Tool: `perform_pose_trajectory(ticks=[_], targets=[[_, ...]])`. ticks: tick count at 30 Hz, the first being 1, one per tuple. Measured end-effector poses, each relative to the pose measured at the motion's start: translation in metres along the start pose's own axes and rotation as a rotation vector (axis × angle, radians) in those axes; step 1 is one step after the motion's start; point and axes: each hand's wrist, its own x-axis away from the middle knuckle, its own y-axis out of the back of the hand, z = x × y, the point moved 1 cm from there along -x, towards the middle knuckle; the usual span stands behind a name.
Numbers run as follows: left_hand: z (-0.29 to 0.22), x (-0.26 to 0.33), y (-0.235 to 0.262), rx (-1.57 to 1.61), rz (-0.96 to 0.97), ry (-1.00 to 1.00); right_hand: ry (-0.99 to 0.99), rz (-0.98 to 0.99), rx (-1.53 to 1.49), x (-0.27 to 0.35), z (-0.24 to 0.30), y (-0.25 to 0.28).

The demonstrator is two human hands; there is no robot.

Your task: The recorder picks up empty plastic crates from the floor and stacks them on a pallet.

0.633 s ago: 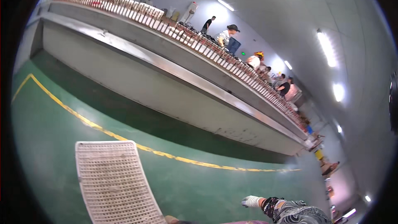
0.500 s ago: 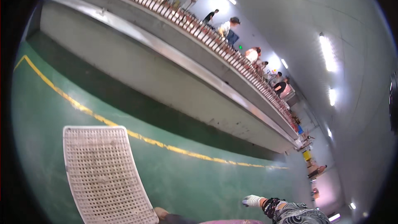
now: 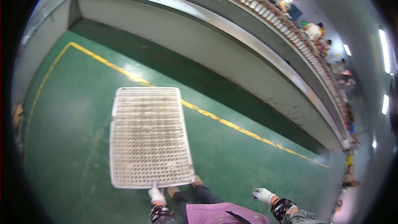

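A white perforated plastic tray (image 3: 149,137), a flat rectangle with a raised rim and rows of small holes, extends in front of my legs over the green floor. My left hand (image 3: 156,193), in a striped white glove, is closed on the middle of its near edge, the thumb over the rim; the fingers beneath are hidden. Off to the right, my right hand (image 3: 263,195) hangs apart from the tray in a matching glove. Its fingers are loosely extended and hold nothing.
A long grey-sided counter (image 3: 207,45) with a metal ledge and rows of white slats on top runs across the far side. Several people work beyond it. A yellow line (image 3: 240,128) crosses the green floor (image 3: 78,149). My shoes are just past the tray's near edge.
My view has turned down and left. The tray now appears nearer the middle, and my left hand on its edge has come into sight. My right hand stays free at the right.
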Motion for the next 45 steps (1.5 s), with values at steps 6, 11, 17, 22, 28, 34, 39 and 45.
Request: perform_pose_trajectory(ticks=[6,11,17,22,28,34,39,45], targets=[[-0.075,0.081,-0.044,-0.331,-0.102,-0.178,0.359,0.076,-0.133,-0.008,0.101,-0.001],[-0.094,0.11,-0.061,-0.432,-0.269,-0.112,0.764,0.094,-0.113,-0.008,0.208,0.003],[-0.12,0.117,-0.101,-0.335,-0.394,-0.18,1.243,-0.069,0.42,0.002,0.321,0.001],[-0.158,0.143,-0.167,-0.104,0.035,-0.379,1.328,-0.34,0.511,-0.026,0.365,0.012],[-0.127,0.104,-0.101,-0.191,-0.57,-0.741,1.149,-0.393,0.615,-0.057,0.394,0.045],[-0.074,0.026,-0.003,0.196,-0.506,0.113,1.008,-0.338,0.625,-0.064,0.436,0.042],[-0.095,0.075,-0.046,-0.061,-0.678,0.105,0.914,-0.408,0.649,-0.06,0.441,0.064],[-0.067,0.027,-0.002,0.309,-0.359,0.094,0.936,-0.442,0.637,-0.065,0.459,0.076]])
